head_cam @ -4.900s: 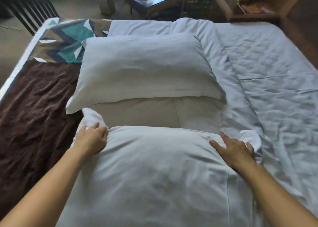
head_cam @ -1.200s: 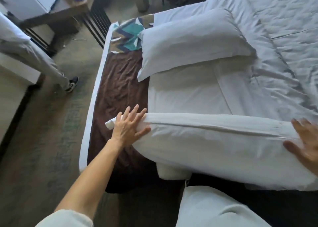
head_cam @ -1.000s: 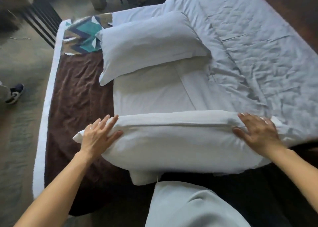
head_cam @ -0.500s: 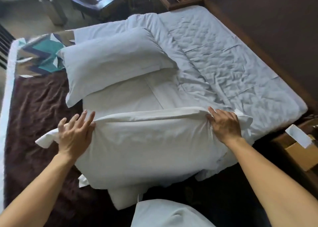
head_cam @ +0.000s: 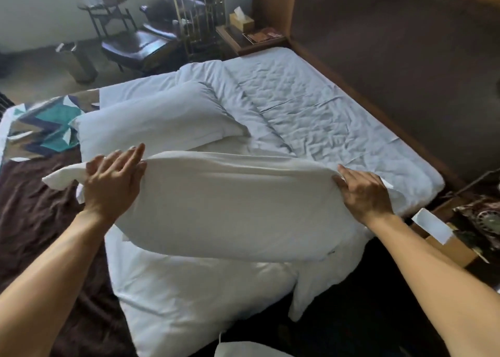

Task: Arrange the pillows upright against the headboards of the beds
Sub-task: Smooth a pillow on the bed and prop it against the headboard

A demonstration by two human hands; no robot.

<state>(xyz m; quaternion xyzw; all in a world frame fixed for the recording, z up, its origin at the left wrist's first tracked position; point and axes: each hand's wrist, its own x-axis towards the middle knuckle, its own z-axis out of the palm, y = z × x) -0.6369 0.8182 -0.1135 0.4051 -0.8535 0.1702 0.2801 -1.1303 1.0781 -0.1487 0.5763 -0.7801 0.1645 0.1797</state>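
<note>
I hold a large white pillow (head_cam: 230,208) lifted off the bed, gripped at both ends. My left hand (head_cam: 113,183) clasps its left end and my right hand (head_cam: 362,194) clasps its right end. A second white pillow (head_cam: 157,121) lies flat farther up the bed. Under the held pillow lies another white pillow or cushion (head_cam: 189,302) on the mattress edge. The dark padded headboard (head_cam: 392,72) runs along the right side of the bed, with the wrinkled white sheet (head_cam: 311,107) in front of it.
A brown blanket (head_cam: 35,221) and a patterned teal runner (head_cam: 46,129) cover the bed's left side. A nightstand (head_cam: 254,38) with a tissue box stands past the bed's far corner, a dark chair (head_cam: 140,45) beside it. An open cardboard box (head_cam: 446,237) sits at the right.
I have raised the pillow from the bed's edge, and my view has swung up and right toward the headboard. Both hands keep hold of the pillow's ends.
</note>
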